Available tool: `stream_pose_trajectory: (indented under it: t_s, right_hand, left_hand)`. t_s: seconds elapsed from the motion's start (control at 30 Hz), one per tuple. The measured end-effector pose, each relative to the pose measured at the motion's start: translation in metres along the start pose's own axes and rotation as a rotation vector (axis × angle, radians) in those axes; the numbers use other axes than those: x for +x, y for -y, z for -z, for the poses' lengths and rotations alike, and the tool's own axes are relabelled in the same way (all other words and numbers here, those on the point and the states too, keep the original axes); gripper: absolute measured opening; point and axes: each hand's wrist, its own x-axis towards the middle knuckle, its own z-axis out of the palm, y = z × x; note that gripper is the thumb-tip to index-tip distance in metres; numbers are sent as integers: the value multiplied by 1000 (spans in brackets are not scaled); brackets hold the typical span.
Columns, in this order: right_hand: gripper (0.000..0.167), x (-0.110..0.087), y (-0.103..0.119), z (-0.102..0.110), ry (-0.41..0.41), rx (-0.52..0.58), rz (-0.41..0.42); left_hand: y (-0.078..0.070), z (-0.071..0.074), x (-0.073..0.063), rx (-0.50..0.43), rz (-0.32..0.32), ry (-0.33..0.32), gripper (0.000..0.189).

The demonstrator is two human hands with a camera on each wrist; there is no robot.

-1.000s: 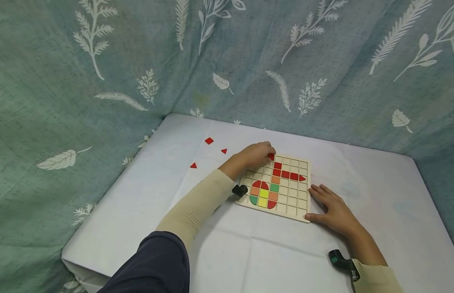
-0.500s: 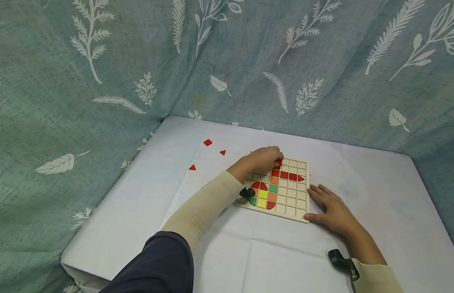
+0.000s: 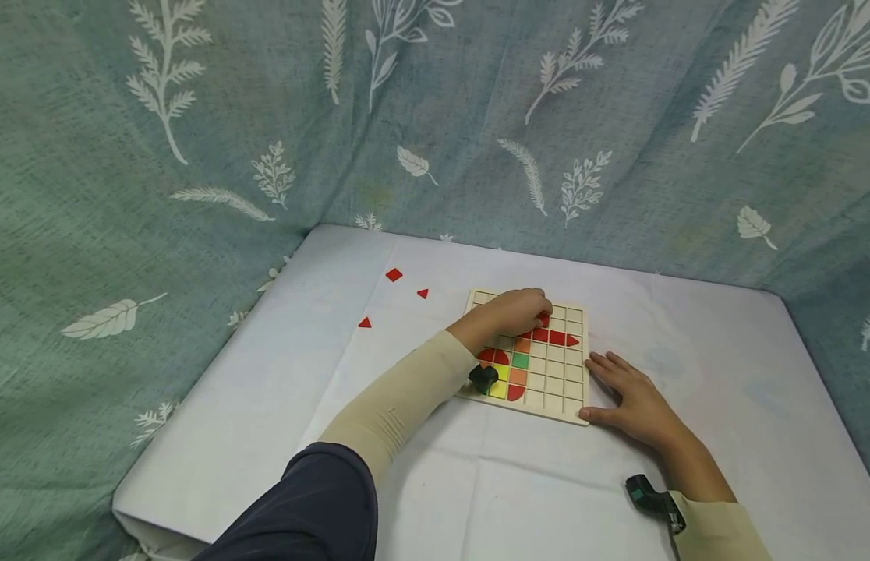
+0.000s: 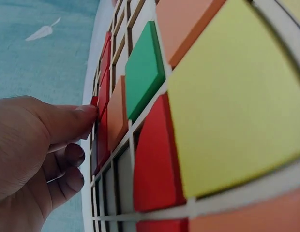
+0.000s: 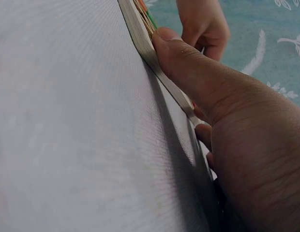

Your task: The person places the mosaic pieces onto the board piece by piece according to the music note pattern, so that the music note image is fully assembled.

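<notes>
A square wooden grid board (image 3: 556, 370) lies on the table with red, orange, yellow and green flat pieces in some of its cells. Over the board's upper half, my left hand (image 3: 508, 313) pinches a small red piece (image 3: 544, 320) between thumb and fingers. In the left wrist view that red piece (image 4: 94, 101) is mostly hidden behind the thumb, close to a row of red tiles (image 4: 102, 116). My right hand (image 3: 638, 401) rests against the board's right edge, fingers spread and thumb at the near corner. The right wrist view shows its thumb (image 5: 188, 65) touching the board's rim.
On the white-covered table (image 3: 281, 421), left of the board, lie a red diamond-shaped piece (image 3: 394, 275) and two red triangles, one nearer (image 3: 365, 322) and another farther (image 3: 423, 294). A green leaf-patterned curtain (image 3: 435, 117) hangs behind the table and along its left side.
My left hand has moved right and slightly nearer over the board with the red piece, from the upper cells to just above the red row. My right hand stays at the board's edge.
</notes>
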Motion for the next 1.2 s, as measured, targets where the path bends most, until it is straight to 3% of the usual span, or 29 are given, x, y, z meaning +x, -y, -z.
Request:
stream_pose_trajectory:
  t_s: [0.4,0.73,1.03,1.2]
  right_hand:
    - [105,1,1,0,1,0,4]
    - [104,0,-2,-1,-2,7,5]
    - [104,0,-1,0,-5,1,2]
    - [104,1,-2,0,-3,-3,-3]
  left_hand:
    - [1,-1,0,-49,23,-3,22]
    - [0,-2,4,-31,-20,-21,22]
    - [-1,-3,5,-13,48,-45,26]
    - [0,-1,4,-32,29,-34,24]
